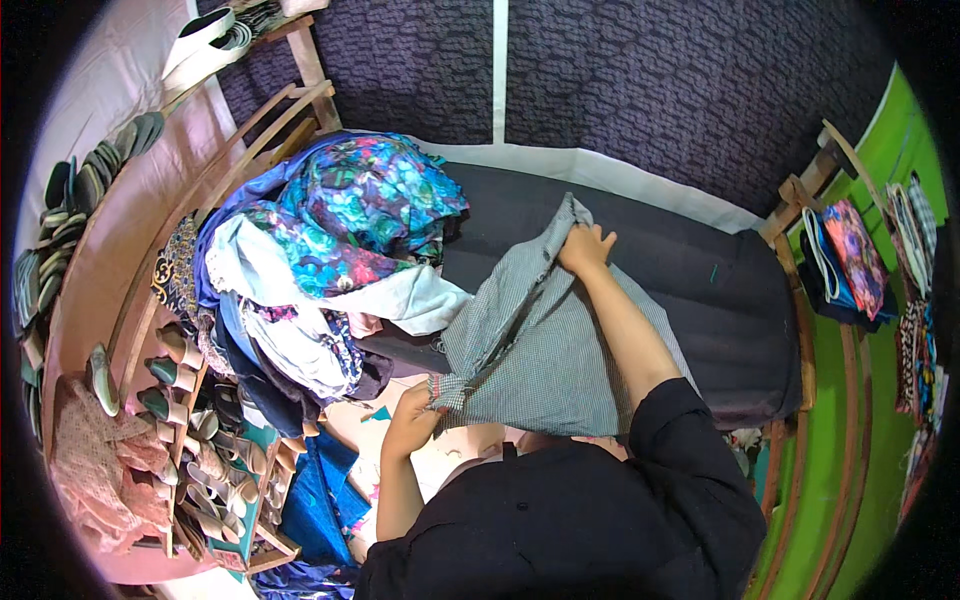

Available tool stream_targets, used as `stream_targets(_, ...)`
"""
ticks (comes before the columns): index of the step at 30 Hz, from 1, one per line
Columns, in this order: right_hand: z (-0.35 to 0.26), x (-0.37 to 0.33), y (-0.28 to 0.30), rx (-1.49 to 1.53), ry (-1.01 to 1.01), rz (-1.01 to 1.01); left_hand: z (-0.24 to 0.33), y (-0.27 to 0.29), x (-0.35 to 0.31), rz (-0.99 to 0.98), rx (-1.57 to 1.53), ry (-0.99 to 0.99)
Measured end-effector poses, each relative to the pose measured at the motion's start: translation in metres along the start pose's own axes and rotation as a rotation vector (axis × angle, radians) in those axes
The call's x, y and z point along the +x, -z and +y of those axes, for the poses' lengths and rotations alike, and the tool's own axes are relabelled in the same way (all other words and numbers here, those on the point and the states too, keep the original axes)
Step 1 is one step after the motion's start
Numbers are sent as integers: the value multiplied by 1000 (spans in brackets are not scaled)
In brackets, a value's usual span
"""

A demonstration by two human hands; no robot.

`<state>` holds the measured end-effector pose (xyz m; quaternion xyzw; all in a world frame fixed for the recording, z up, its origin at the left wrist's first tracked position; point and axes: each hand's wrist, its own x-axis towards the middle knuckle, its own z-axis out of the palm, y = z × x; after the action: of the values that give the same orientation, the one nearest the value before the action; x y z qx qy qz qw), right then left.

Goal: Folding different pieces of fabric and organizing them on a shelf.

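Observation:
A grey finely checked cloth (540, 340) hangs stretched between my two hands, in front of my body. At its lower left corner my left hand (408, 422) is closed on a bunched, frayed-looking part. My right hand (586, 250) grips the upper edge near its peak, with some fingers sticking out to the side. A dark line or gap runs slantwise along the cloth between the hands. Whether it is a finished garment I cannot tell. Behind it lies a dark padded seat (730, 300), partly covered by the cloth.
A heap of clothes (350, 210), floral blue and white, fills the seat's left end. Shoes (205, 440) crowd a rack at the left, with more along the wall. Folded fabrics (850, 260) hang at the right. Blue cloth (315, 495) lies low at the left.

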<state>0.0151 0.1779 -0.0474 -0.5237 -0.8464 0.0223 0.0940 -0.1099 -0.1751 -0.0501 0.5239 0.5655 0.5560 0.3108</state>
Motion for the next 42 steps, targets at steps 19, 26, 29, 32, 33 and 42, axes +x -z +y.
stream_targets(19,80,-33,85,775,-37,1035,9,56,-3,458,-2,46)
stream_targets(26,139,-144,136,821,-275,582,32,69,20,490,157,-220)
stream_targets(29,149,-199,161,621,-346,330,52,69,16,457,146,-395)
stream_targets(32,154,-242,160,363,-415,237,48,70,0,460,163,-395)
stream_targets(33,152,-255,167,379,-467,186,47,69,-5,453,155,-423)
stream_targets(42,150,-446,202,639,-338,1228,76,42,-48,254,-163,-751)
